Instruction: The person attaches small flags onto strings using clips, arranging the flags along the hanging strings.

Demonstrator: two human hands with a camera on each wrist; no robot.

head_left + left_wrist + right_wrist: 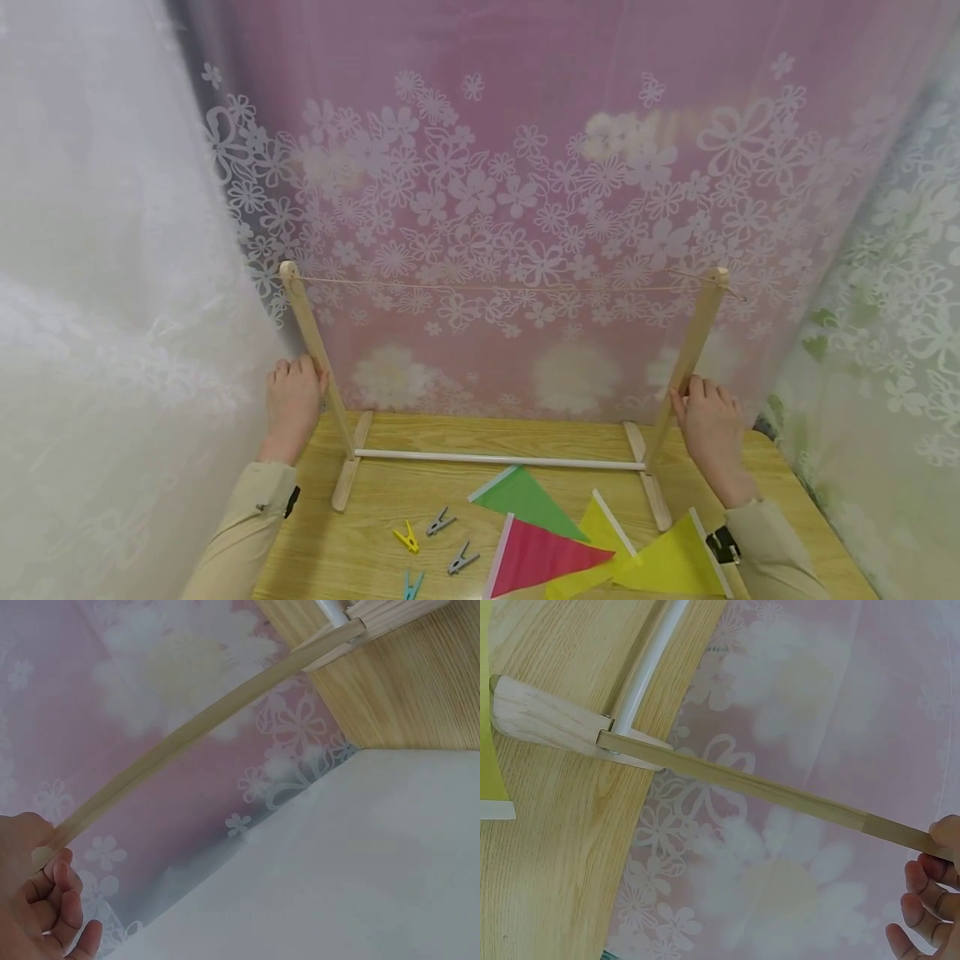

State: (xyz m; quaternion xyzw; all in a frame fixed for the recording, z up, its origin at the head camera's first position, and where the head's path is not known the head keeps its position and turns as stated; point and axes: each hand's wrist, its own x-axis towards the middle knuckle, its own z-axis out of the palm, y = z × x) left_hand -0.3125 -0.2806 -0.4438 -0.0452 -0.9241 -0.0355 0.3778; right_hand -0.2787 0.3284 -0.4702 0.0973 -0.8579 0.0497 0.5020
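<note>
A wooden frame (pixel 680 364) stands on the desk (pixel 435 433), toward its far edge. The left hand (pixel 294 404) grips the frame's left post (pixel 306 318) between thumb and fingers, and the right hand (pixel 711 429) pinches the right post (pixel 699 323) the same way — both hold on partway up, below the tops. A thin string (pixel 495 288) runs across between the post tops, and a white rod (pixel 498 459) joins the posts low down, near the wooden feet (pixel 657 500).

In front of the rod lie a green flag (pixel 525 502), a red flag (pixel 543 554) and two yellow flags (pixel 675 560), partly overlapping. Left of them are four clothespins — one yellow clothespin (pixel 408 540), two gray clothespins (pixel 462 561) and one blue clothespin (pixel 412 587), partly cut off by the head view's lower edge. Behind the desk hangs a pinkish curtain (pixel 480 183) patterned with white flowers.
</note>
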